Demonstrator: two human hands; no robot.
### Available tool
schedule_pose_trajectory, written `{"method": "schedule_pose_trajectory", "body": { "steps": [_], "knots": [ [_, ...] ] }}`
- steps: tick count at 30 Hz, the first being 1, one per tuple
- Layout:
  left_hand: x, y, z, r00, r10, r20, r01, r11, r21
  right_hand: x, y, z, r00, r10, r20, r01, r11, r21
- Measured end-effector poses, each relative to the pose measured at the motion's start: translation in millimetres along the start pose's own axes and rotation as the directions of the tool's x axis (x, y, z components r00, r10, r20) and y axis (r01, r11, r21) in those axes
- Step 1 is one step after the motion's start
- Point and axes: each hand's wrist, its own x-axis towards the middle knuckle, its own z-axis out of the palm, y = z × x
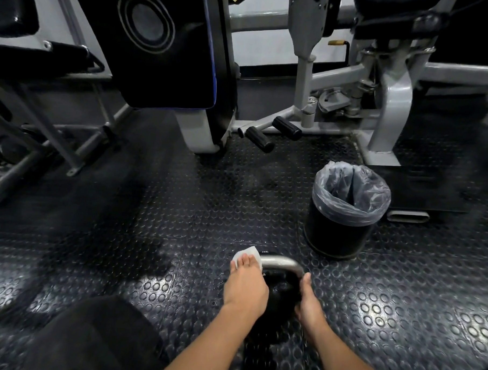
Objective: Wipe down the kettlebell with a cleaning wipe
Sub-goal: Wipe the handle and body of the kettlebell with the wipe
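A black kettlebell (pixel 280 292) with a bare metal handle stands on the studded rubber floor near the bottom centre. My left hand (pixel 245 287) presses a white cleaning wipe (pixel 247 253) against the left end of the handle, fingers over the wipe. My right hand (pixel 309 299) grips the kettlebell at the right side, where the handle meets the body. Both forearms come up from the bottom edge. The lower part of the kettlebell is dark and partly hidden between my hands.
A black bin (pixel 345 211) lined with a grey plastic bag stands just beyond and right of the kettlebell. Grey gym machine frames (pixel 391 107) and a black padded seat (pixel 170 47) fill the far side. My knee in dark cloth (pixel 96 338) is at lower left.
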Motion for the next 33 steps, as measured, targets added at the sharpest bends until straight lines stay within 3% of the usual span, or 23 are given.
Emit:
{"method": "schedule_pose_trajectory", "body": {
  "steps": [14, 17, 24, 30, 33],
  "knots": [
    [-17.0, 6.3, 19.0, 0.999, 0.0, -0.036, 0.0, 1.0, 0.003, -9.2, -7.8, 3.5, 1.0, 0.013, -0.014, -0.013, 1.0, 0.008],
    [-18.0, 5.2, 23.6, 0.996, -0.002, -0.089, 0.005, 1.0, 0.025, -7.3, -6.6, 2.2, 1.0, 0.013, -0.026, -0.013, 1.0, 0.018],
    [-16.4, 1.9, 23.2, 0.997, 0.039, -0.063, -0.032, 0.993, 0.111, 0.1, -1.5, -1.7, 0.997, 0.059, -0.058, -0.059, 0.998, 0.012],
    [-1.7, 0.5, 11.3, 0.998, -0.041, -0.056, 0.042, 0.999, 0.017, -8.2, -5.1, 0.7, 0.997, 0.037, -0.064, -0.038, 0.999, -0.019],
    [-16.1, 9.5, 12.9, 0.998, 0.038, -0.052, -0.034, 0.996, 0.083, -11.0, -8.0, 3.4, 1.0, -0.011, -0.026, 0.011, 1.0, -0.016]
  ]
}}
